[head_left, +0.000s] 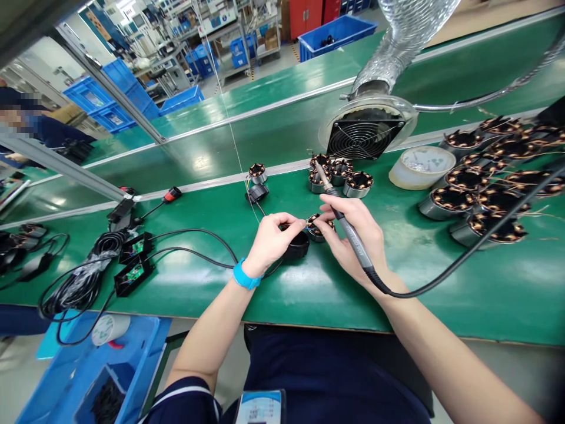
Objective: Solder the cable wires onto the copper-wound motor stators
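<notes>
My right hand [359,229] is closed around a soldering iron [353,238], whose tip points up and away toward the far stators. Its thumb and a fingertip also touch a small wound stator [316,235] with copper coils. Beside that, my left hand [274,238], with a blue wristband [245,275], pinches what looks like a thin wire at the stator's left edge. The pinch point itself is partly hidden by the fingers. Just under the left hand sits a black round housing [296,247], partly covered by it.
Several stators [358,184] stand beyond my right hand, with more large ones [485,227] at the right near a white tub [421,168]. A fume extractor [364,138] faces the bench. Cables [95,271] and open black boxes [133,274] lie left. The iron's cord [441,285] crosses my right forearm.
</notes>
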`<state>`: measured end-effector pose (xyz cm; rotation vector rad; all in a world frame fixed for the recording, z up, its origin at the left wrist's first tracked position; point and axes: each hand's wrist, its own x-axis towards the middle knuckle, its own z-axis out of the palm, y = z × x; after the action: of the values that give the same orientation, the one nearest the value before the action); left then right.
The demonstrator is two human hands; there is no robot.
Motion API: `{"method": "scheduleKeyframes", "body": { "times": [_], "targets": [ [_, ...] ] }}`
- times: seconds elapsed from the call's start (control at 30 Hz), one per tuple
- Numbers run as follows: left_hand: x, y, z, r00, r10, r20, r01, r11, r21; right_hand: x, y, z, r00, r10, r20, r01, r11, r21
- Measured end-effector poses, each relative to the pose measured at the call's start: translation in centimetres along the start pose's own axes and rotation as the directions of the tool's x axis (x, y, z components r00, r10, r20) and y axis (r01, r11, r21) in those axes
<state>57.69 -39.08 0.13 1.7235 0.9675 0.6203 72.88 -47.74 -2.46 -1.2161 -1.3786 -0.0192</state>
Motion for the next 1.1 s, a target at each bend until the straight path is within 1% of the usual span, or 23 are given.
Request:
{"method": "scheduleKeyframes", "body": {
  "times": [0.2, 0.33, 0.4, 0.43, 0.5, 0.57, 0.67, 0.77, 0.83, 0.9, 1.0, 1.1],
  "targets": [
    [0.0, -0.1, -0.1, 0.998, 0.059, -0.008, -0.058, 0.994, 0.089, 0.2, 0.2, 0.6, 0.994, -0.073, 0.081, 0.074, 0.997, -0.008],
    [-0.1, -0.1, -0.2, 0.995, 0.094, -0.012, -0.092, 0.986, 0.136, 0.2, 0.1, 0.8, 0.988, -0.1, 0.121, 0.107, 0.993, -0.052],
    [-0.2, 0.1, -0.4, 0.995, 0.098, 0.011, -0.098, 0.988, 0.118, 0.1, 0.1, 0.8, 0.984, -0.117, 0.136, 0.128, 0.989, -0.074],
    [-0.2, 0.2, -0.5, 0.995, 0.095, 0.042, -0.098, 0.991, 0.089, 0.1, 0.1, 0.9, 0.982, -0.128, 0.139, 0.14, 0.987, -0.08],
    [-0.1, 0.3, -0.9, 0.989, 0.085, 0.119, -0.088, 0.996, 0.018, 0.0, 0.1, 0.9, 0.981, -0.146, 0.128, 0.158, 0.984, -0.085],
    [0.1, 0.4, -1.2, 0.983, 0.078, 0.168, -0.077, 0.997, -0.012, -0.1, 0.0, 0.8, 0.983, -0.152, 0.102, 0.161, 0.983, -0.089],
    [0.3, 0.5, -1.5, 0.983, 0.088, 0.164, -0.094, 0.995, 0.033, -0.2, -0.2, 0.7, 0.99, -0.128, 0.056, 0.134, 0.985, -0.111],
    [0.5, 0.5, -1.5, 0.982, 0.092, 0.167, -0.104, 0.993, 0.062, -0.4, -0.4, 0.6, 0.993, -0.113, 0.036, 0.116, 0.987, -0.114],
    [0.5, 0.4, -1.5, 0.982, 0.065, 0.177, -0.073, 0.996, 0.043, -0.5, -0.4, 0.6, 0.992, -0.116, 0.044, 0.12, 0.987, -0.108],
    [0.6, 0.1, -1.4, 0.981, 0.018, 0.193, -0.018, 1.0, -0.003, -0.7, -0.2, 0.6, 0.991, -0.117, 0.063, 0.123, 0.987, -0.105],
    [0.8, -0.3, -1.5, 0.968, -0.064, 0.242, 0.095, 0.988, -0.12, -1.0, 0.1, 0.6, 0.987, -0.124, 0.105, 0.134, 0.986, -0.1],
    [0.9, -0.7, -1.5, 0.952, -0.097, 0.289, 0.165, 0.961, -0.222, -1.2, 0.2, 0.7, 0.982, -0.14, 0.128, 0.153, 0.983, -0.102]
  ]
}}
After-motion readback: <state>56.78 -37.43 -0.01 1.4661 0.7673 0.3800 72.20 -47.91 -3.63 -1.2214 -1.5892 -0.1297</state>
